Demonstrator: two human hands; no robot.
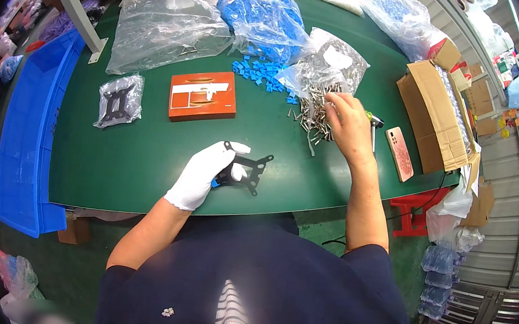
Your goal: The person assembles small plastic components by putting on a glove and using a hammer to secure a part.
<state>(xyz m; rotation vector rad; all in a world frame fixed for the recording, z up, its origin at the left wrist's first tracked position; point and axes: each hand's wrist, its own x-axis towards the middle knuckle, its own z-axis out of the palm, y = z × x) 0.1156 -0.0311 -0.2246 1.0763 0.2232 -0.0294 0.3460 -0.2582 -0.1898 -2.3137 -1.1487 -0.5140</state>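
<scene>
My left hand (202,171), in a white glove, grips a black X-shaped bracket (249,169) above the near part of the green table. A bit of blue shows under the glove beside the bracket. My bare right hand (349,129) is over the right side of a pile of loose screws (313,114). Its fingers are curled together, and whatever is between the fingertips is too small to make out. Small blue clips (263,73) lie scattered left of the screws. Just beyond my right wrist lies a tool with a green and black end (375,120).
An orange box (203,96) and a bagged black bracket (119,101) lie on the left. Clear bags (166,23) and a bag of blue parts (264,22) line the back. A pink phone (400,154) and an open carton (430,117) stand right. A blue bin (29,136) borders the left edge.
</scene>
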